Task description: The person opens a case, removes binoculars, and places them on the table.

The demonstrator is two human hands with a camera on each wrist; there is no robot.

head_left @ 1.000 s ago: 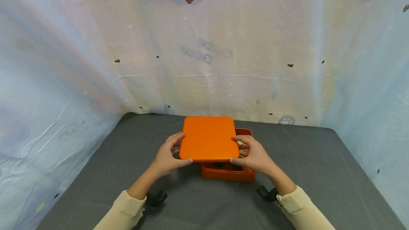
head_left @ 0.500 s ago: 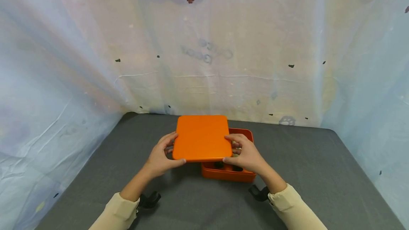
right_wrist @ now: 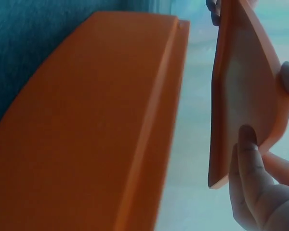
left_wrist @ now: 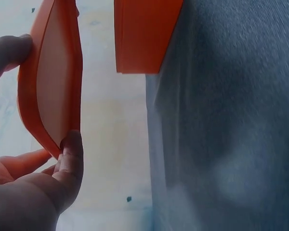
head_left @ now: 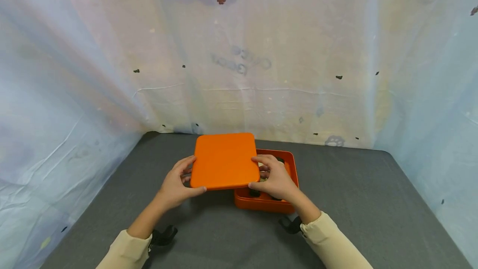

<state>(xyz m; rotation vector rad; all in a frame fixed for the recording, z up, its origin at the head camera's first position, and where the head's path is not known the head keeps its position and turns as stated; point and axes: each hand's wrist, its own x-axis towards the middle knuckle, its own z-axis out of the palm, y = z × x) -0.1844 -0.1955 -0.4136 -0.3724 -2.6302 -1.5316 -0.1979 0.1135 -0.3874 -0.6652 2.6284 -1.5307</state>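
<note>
Both hands hold an orange square lid (head_left: 225, 161) by its opposite edges, raised above the table. My left hand (head_left: 174, 182) grips its left side, thumb at the near corner. On the right side, my right hand (head_left: 275, 178) pinches the edge between thumb and fingers. Below and to the right stands an orange box (head_left: 264, 206), uncovered, partly hidden by the lid and right hand. Dark and pale items show inside it, too small to name. In the left wrist view the lid's hollow underside (left_wrist: 58, 82) shows, with fingertips curled under its rim.
A grey cloth (head_left: 358, 202) covers the table. Pale patterned curtains (head_left: 298, 53) rise behind the table and along both sides. A black wrist mount (head_left: 163, 235) is strapped at the left sleeve, with another (head_left: 290, 224) at the right.
The hands have carried the lid leftward, tilting it slightly, and more of the box shows on the right. The box has stayed in place.
</note>
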